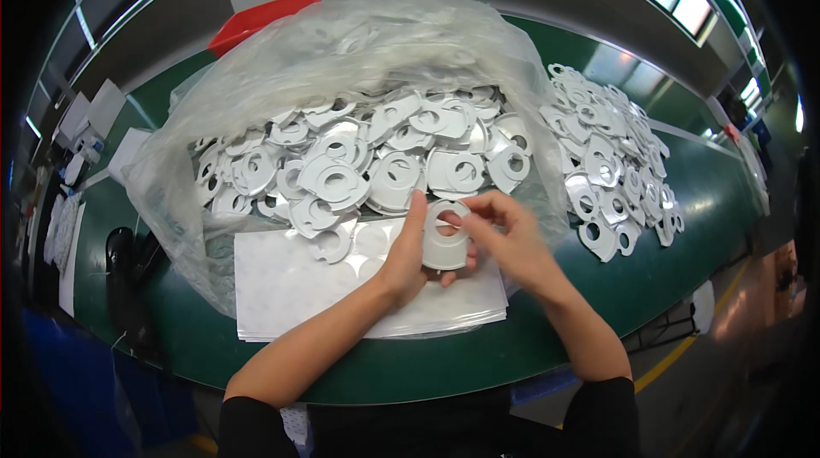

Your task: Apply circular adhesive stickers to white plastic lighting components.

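My left hand (409,255) grips a flat light-grey plastic part (446,249) by its left side and from beneath; the part has a rounded outline and a round hole near its top. At the part's upper right edge, the fingers of my right hand (512,240) are bent in a pinch by the hole; whatever they may hold there is too small to make out. Below both hands lies a stack of white sheets (290,291) with round shapes on it. Just beyond, many similar grey parts (397,172) spill from the mouth of a clear plastic bag (359,39).
A second heap of grey parts (611,163) lies on the green table (700,193) to the right. Behind the bag sits a red bin (265,20). On the left are a black object (124,278) at the table's edge and white items (64,227).
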A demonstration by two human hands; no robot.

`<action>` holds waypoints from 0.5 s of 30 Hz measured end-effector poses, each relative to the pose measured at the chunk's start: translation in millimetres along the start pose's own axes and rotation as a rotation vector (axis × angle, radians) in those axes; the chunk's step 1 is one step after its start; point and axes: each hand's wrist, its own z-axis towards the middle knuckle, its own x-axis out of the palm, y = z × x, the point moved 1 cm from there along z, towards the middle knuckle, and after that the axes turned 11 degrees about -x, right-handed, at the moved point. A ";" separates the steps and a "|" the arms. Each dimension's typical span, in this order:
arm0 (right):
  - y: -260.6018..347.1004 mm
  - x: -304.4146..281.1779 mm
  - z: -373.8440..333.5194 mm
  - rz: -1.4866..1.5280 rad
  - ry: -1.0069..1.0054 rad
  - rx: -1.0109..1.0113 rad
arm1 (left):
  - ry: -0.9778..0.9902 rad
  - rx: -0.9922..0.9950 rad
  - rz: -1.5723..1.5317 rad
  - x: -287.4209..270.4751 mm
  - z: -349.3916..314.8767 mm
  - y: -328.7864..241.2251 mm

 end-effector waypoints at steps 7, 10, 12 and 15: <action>-4.0 -89.4 18.5 0.509 -0.553 -0.358 | -0.271 0.369 1.044 4.4 -33.4 -60.7; -6.4 -123.9 19.6 0.757 -0.863 -0.366 | -0.638 0.626 1.615 -13.3 -51.5 -86.3; -16.5 -124.7 18.5 0.700 -0.842 -0.328 | -0.718 0.628 1.806 -30.4 -60.0 -95.5; -5.1 -72.0 18.4 0.282 -0.656 -0.148 | -0.812 0.695 2.031 -61.1 -64.9 -94.4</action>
